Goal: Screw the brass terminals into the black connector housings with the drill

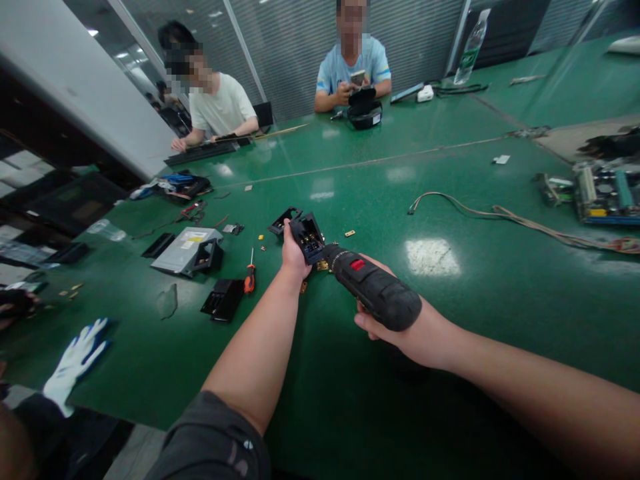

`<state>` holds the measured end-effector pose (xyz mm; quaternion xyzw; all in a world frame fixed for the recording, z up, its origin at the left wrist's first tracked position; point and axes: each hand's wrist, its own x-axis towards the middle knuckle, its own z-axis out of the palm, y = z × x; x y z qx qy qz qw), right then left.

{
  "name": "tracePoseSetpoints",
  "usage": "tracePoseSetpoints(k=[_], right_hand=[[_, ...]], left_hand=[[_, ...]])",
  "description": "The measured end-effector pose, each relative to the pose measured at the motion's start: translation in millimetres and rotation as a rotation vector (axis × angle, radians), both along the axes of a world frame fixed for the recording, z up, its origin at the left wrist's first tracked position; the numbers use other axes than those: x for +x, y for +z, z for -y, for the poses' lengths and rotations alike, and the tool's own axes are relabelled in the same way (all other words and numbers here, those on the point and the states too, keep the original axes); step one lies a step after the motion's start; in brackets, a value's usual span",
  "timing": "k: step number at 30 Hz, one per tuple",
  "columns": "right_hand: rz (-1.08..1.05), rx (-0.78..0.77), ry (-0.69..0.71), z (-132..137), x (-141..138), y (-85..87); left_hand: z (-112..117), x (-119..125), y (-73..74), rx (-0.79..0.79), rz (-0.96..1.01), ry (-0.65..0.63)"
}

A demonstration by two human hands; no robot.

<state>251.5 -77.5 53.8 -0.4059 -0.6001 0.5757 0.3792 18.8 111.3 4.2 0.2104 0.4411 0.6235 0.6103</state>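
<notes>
Your black cordless drill (377, 290) has a matt, slightly rough, rubbery grip, and the black plastic housing (309, 238) at frame centre looks smooth. Beneath them, the green table (350, 393) is glossy, throwing glare; at lower left lies a white cloth glove (75, 360) with blue rubbery coating.

Probably an electronics teardown workshop: long green ESD-mat benches (350, 167), glass partitions (300, 53) along the top of the frame, a motherboard (607, 193) at right, a screwdriver (249, 279) and cordless driver (375, 288) mid-frame.
</notes>
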Motion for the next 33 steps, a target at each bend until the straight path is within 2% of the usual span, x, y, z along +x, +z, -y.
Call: tracePoseSetpoints(k=[22,33], right_hand=[[0.0,0.006,-0.008,-0.5,-1.2,0.0],[0.003,0.002,-0.001,-0.3,-0.1,-0.8]], left_hand=[[-4.6,-2.0,-6.6,0.015,0.043,-0.008],[-3.8,-1.1,-3.3,0.019,0.029,-0.006]])
